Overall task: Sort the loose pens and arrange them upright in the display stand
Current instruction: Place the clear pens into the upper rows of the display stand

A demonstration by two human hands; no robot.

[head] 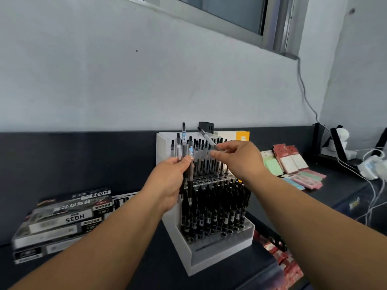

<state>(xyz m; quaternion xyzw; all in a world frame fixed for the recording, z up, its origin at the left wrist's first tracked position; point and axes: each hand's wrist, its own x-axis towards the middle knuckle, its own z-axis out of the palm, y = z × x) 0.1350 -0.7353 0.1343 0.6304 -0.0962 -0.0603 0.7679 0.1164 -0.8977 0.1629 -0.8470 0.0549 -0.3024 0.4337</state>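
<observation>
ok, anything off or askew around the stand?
Nothing spilled or damaged. The pen boxes left of the display stand are stacked crooked, fanned rather than squared. The sticky-note packs to its right overlap loosely. The right hand pinches one pen tilted; the left hand holds a bunch of pens at uneven heights.

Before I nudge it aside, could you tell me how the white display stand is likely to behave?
The display stand looks blocky and broad-based, so it would probably slide rather than tip. Packed with upright pens, it is likely heavy for its size, and a jolt might rattle them.
</observation>
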